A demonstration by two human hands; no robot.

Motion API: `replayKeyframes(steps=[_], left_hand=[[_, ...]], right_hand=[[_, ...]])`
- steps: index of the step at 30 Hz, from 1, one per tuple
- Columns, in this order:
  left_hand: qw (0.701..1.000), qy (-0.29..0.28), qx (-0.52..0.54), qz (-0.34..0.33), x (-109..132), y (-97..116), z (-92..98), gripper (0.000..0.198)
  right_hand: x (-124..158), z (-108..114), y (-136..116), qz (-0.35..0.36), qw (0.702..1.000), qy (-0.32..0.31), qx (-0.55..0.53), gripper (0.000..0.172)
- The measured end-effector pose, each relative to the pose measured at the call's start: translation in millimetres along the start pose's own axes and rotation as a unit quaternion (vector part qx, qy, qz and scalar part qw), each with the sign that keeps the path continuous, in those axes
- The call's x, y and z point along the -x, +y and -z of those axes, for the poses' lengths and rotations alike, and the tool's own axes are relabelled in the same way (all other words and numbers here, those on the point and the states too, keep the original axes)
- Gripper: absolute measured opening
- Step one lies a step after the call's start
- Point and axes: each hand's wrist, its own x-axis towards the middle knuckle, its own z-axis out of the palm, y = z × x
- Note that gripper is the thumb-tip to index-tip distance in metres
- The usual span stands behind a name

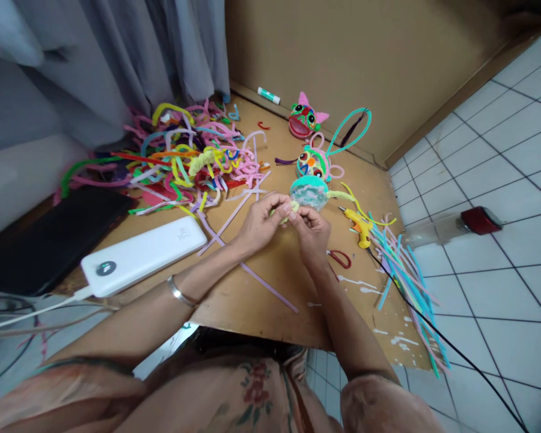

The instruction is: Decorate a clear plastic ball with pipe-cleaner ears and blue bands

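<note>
Between the fingertips of both hands is a small pale yellow-green coil point(294, 206), which looks like rolled pipe cleaner. My left hand point(267, 221) pinches it from the left, and my right hand point(312, 231) pinches it from the right. The fingers partly cover the coil. Just beyond them lies a round turquoise-rimmed piece point(309, 185) with a shiny, cloudy face. A pale yellow pipe cleaner point(341, 195) extends to its right. Behind it sit a craft face point(313, 162) with pink loops and another craft face point(303, 118) with pink ears.
A heap of coloured pipe cleaners point(193, 159) covers the table's left back. A white power bank point(144, 255) lies at left beside a black flat object point(58, 234). To the right are a yellow glue gun point(359, 227), red-handled scissors point(341, 259) and straight pipe cleaners point(403, 282). A cord trails rightward.
</note>
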Motion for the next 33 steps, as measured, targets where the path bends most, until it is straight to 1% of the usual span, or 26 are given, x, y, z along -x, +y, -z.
replayKeyframes(steps=[3, 6, 9, 12, 16, 20, 22, 24, 26, 28, 30, 33], left_hand=[[0.999, 0.002, 0.042, 0.029, -0.6, -2.4, -1.9, 0.042], [0.996, 0.007, 0.07, 0.054, -1.5, -4.6, -4.1, 0.045], [0.994, 0.004, 0.082, 0.073, -2.4, -5.1, -5.1, 0.047], [0.993, -0.002, 0.086, 0.08, -2.5, -3.7, -5.3, 0.047], [0.991, -0.001, 0.101, 0.092, -1.5, -2.3, -6.6, 0.047], [0.991, 0.003, 0.095, 0.099, -0.2, -3.2, -7.8, 0.048], [0.992, 0.018, 0.081, 0.095, 0.0, -3.6, -7.4, 0.047], [0.993, 0.036, 0.068, 0.093, -0.3, -3.7, -6.5, 0.045], [0.993, 0.048, 0.061, 0.09, -0.6, -3.7, -5.5, 0.043], [0.993, 0.054, 0.056, 0.085, -0.8, -3.7, -5.1, 0.041], [0.994, 0.054, 0.053, 0.082, -0.7, -4.0, -5.2, 0.038], [0.994, 0.051, 0.053, 0.085, -0.1, -4.5, -6.5, 0.035]], right_hand=[[0.6, 1.4, 0.8, 0.013, 0.999, 0.027, 0.02, 0.021], [0.3, 4.2, -1.0, 0.068, 0.991, 0.06, 0.095, 0.018], [-1.3, 7.1, -1.1, 0.099, 0.986, 0.061, 0.123, 0.018], [-3.7, 8.9, 1.8, 0.081, 0.992, 0.054, 0.078, 0.019], [-7.1, 10.3, 5.5, 0.031, 0.997, 0.065, 0.005, 0.021], [-8.8, 10.9, 4.3, 0.007, 0.997, 0.068, -0.02, 0.023], [-8.2, 10.5, 2.0, 0.019, 0.998, 0.066, -0.002, 0.024], [-6.8, 10.0, -0.7, 0.056, 0.995, 0.064, 0.043, 0.023], [-5.0, 9.7, -3.2, 0.104, 0.987, 0.066, 0.108, 0.022], [-3.5, 9.6, -4.7, 0.135, 0.975, 0.068, 0.166, 0.023], [-2.6, 9.8, -4.8, 0.148, 0.967, 0.07, 0.196, 0.023], [-2.0, 10.3, -3.8, 0.159, 0.963, 0.068, 0.208, 0.025]])
